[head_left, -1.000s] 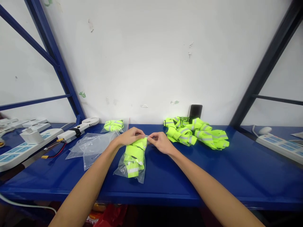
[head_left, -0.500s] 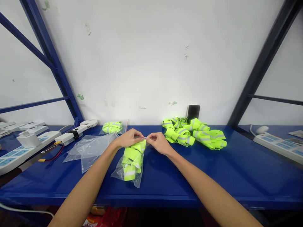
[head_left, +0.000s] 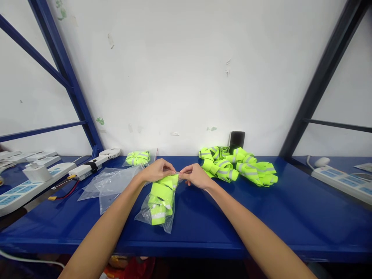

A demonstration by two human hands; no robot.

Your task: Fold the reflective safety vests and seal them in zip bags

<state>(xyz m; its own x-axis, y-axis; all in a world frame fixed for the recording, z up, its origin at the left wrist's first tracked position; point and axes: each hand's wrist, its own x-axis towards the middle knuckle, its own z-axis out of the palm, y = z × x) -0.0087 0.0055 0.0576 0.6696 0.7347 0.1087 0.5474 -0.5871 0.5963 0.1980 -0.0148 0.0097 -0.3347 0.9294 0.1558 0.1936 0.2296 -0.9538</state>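
Just below and left of the frame's centre, the clear plastic bag [head_left: 141,214] around a yellow-green reflective bundle [head_left: 162,195] looks light, soft and slippery, best taken by its top edge, where the left hand [head_left: 158,170] and right hand [head_left: 197,176] each pinch it between thumb and fingers. Flat bags [head_left: 114,181] lie left of centre, loose reflective straps [head_left: 222,164] right of centre; no brand, label or writing is legible.

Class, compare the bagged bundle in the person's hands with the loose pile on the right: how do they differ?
The bagged bundle is inside a clear bag; the loose pile is unbagged. The bagged bundle is compact; the loose pile spreads wider. Both are bright yellow-green, striped with pale grey.
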